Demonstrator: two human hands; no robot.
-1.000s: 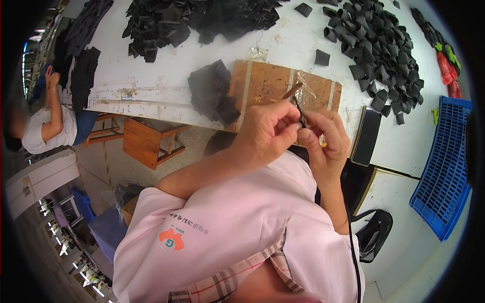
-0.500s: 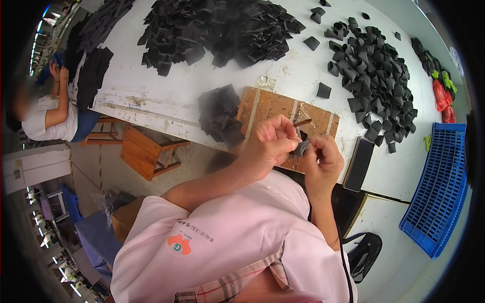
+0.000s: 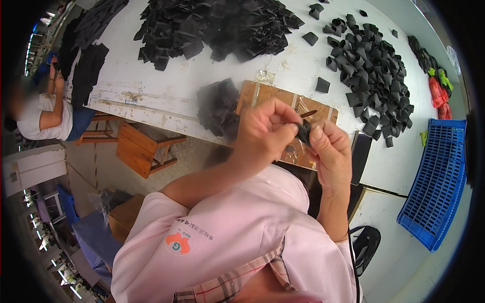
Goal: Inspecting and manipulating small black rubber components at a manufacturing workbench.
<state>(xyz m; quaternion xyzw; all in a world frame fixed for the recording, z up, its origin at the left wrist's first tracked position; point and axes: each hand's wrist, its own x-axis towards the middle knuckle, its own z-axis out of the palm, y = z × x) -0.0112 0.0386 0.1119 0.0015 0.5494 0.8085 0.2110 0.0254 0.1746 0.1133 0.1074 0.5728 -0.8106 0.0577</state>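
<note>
Over a brown board (image 3: 273, 94) on the white table, both my hands meet on a small black fabric piece (image 3: 303, 133). My left hand (image 3: 267, 129) pinches its left side between thumb and fingers. From the other side, my right hand (image 3: 331, 146) grips it with thumb and bent fingers. A thin brown pointed stick (image 3: 308, 114) pokes out just above the piece; which hand holds it, if either, I cannot tell. Left of the board lies a small stack of flat black pieces (image 3: 218, 107).
A large pile of flat black pieces (image 3: 217, 30) covers the far table. Looped black pieces (image 3: 374, 70) are heaped at right. A dark flat object (image 3: 361, 155) lies beside my right hand, with a blue crate (image 3: 434, 187) farther right. A person (image 3: 45, 116) sits at left near a wooden stool (image 3: 141, 149).
My right hand has turned and risen slightly, its thumb now on top of the black piece. My left hand has shifted a little up and left. The view has moved slightly.
</note>
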